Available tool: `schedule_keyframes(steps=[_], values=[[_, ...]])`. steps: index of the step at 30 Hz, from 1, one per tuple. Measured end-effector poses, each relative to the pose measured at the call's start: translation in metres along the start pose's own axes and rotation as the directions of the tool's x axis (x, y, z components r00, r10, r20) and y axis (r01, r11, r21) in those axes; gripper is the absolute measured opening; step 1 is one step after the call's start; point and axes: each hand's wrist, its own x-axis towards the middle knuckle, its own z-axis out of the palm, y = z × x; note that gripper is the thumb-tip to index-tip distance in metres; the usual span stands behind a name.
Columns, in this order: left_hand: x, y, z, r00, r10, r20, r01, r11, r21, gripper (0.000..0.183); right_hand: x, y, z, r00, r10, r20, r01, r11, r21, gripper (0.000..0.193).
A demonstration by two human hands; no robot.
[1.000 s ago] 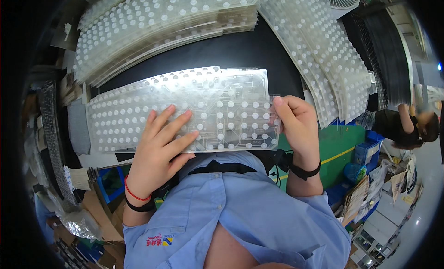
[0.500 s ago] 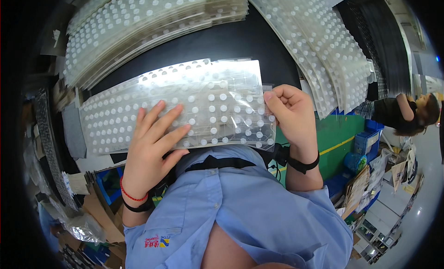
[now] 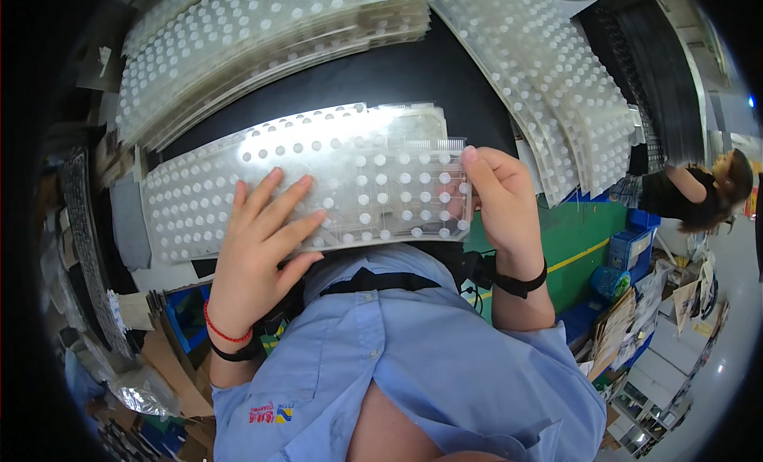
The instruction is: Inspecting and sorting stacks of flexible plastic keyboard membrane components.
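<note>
One clear sheet (image 3: pixel 389 198) with white dots, pinched at its right end between thumb and fingers of the right hand (image 3: pixel 509 199). Left of its middle, the left hand (image 3: pixel 258 243), fingers spread on the dots. Lying along the near edge of the desk (image 3: pixel 381 80), over more sheets (image 3: pixel 425 122), right end jutting past theirs. Along the desk's far edge, toward the left corner, a dotted pile (image 3: pixel 318 34); down the right edge, another pile (image 3: pixel 544 100). By the left edge, a grey cloth (image 3: pixel 129 223). Beyond the right edge, blue bins (image 3: pixel 632 251).
</note>
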Motion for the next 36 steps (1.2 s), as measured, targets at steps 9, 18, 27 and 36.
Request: schedule_keyframes(steps=[9, 18, 27, 36], values=[[-0.011, -0.020, -0.008, 0.997, -0.047, -0.055, 0.046, 0.999, -0.025, 0.052, 0.013, -0.019, 0.026, 0.987, -0.158, 0.036, 0.162, 0.951, -0.265, 0.015], [-0.004, -0.021, -0.004, 0.994, -0.056, -0.089, 0.055, 0.998, -0.013, 0.052, 0.036, -0.002, 0.017, 0.997, -0.076, 0.014, 0.077, 0.996, -0.050, 0.014], [0.001, -0.021, -0.003, 0.994, -0.059, -0.089, 0.060, 0.998, 0.015, 0.052, 0.028, 0.004, 0.016, 0.984, -0.164, 0.075, 0.166, 0.986, -0.018, 0.014], [-0.011, -0.020, 0.011, 0.917, 0.032, -0.398, -0.023, 0.999, 0.026, 0.056, -0.013, -0.028, -0.040, 0.905, -0.405, -0.129, 0.378, 0.906, -0.191, 0.020]])
